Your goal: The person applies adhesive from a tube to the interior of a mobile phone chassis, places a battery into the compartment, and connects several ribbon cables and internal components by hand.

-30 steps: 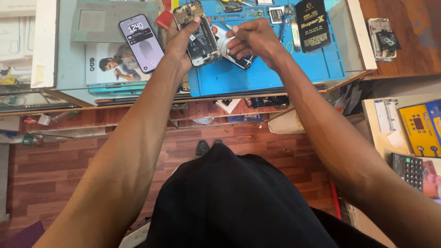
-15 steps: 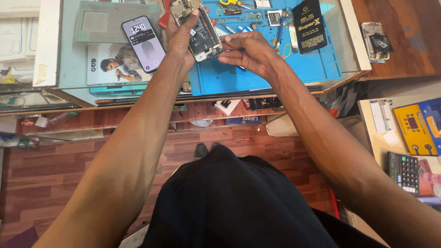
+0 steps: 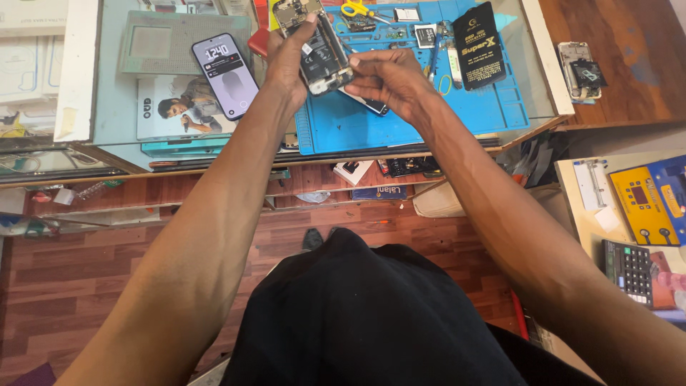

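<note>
Opened smartphone [image 3: 319, 44] gripped in left hand [image 3: 291, 57], top centre of frame.
Right hand [image 3: 389, 82] pinched at its lower edge, above blue repair mat [image 3: 400, 118].

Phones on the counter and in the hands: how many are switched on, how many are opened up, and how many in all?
Switched on, screen lit: 1, the black phone lying on the glass.
Opened up: 2, the one held in the left hand and the one on the wooden counter.
Total: 3

Opened phone [image 3: 319, 44], back cover off, innards exposed, tilted above blue mat [image 3: 457, 114].
</note>
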